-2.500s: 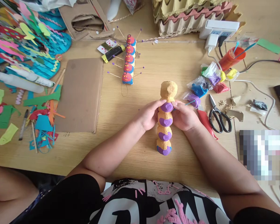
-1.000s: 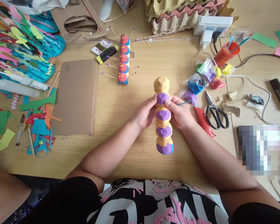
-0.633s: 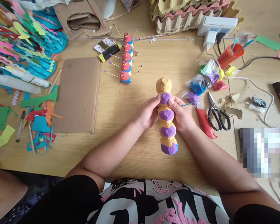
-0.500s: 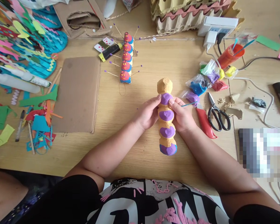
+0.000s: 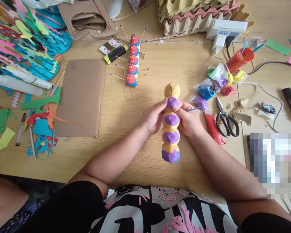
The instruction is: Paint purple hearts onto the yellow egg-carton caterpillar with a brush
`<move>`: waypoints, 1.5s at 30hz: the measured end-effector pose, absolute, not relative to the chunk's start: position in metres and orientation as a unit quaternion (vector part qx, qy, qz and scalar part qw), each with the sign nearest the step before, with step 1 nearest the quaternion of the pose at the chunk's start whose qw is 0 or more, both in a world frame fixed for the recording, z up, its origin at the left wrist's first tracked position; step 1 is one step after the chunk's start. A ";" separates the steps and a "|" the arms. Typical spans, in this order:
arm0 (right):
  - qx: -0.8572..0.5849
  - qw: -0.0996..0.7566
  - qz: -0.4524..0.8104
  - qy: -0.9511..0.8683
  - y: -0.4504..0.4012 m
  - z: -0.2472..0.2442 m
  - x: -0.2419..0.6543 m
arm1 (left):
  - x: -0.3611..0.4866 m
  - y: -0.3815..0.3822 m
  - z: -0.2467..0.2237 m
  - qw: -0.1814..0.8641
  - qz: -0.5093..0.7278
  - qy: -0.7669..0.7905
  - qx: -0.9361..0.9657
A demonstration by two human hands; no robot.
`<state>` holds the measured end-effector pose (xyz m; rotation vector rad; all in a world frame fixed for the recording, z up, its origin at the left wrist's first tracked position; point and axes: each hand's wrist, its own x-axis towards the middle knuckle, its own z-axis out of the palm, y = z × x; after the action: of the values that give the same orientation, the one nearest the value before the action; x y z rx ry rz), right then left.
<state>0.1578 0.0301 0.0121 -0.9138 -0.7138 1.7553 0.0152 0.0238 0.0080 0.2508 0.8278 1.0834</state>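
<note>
Between my hands is an egg-carton strip (image 5: 171, 129), orange with purple clay patches on its bumps and a little blue at the near end. My left hand (image 5: 155, 117) grips its left side near the second bump. From the right, my right hand (image 5: 188, 118) holds it too, its thumb pressed on the upper purple patch. A thin blue stick (image 5: 196, 108) pokes out of my right hand. Farther off stands a finished-looking caterpillar (image 5: 133, 61) with red clay faces, blue bodies and purple-tipped cotton swabs out of its sides.
Right of my hands lie scissors (image 5: 225, 118), a red cutter-like tool (image 5: 213, 127), bagged clay (image 5: 206, 92) and an orange cup (image 5: 241, 59). A power strip (image 5: 235, 27) with cables sits behind. On the left are a cardboard sheet (image 5: 80, 97) and paper scraps (image 5: 42, 129). Egg trays (image 5: 196, 22) stand at the back.
The strip's near end has swung slightly left. My right thumb has slid a little left and down on the purple patch. Both hands still hold the strip.
</note>
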 end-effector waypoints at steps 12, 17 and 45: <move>-0.387 0.490 0.714 -0.317 0.031 0.008 0.160 | 0.018 0.021 0.018 0.756 0.512 0.373 0.160; -0.378 0.477 0.727 -0.317 0.033 0.007 0.162 | 0.018 0.022 0.018 0.753 0.513 0.386 0.147; -0.352 0.463 0.746 -0.325 0.035 0.005 0.164 | 0.014 0.020 0.013 0.752 0.520 0.361 0.184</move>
<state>0.1643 0.0347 0.0055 -0.8641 -0.7984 1.8338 0.0145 0.0202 0.0135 0.4010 0.7874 1.1352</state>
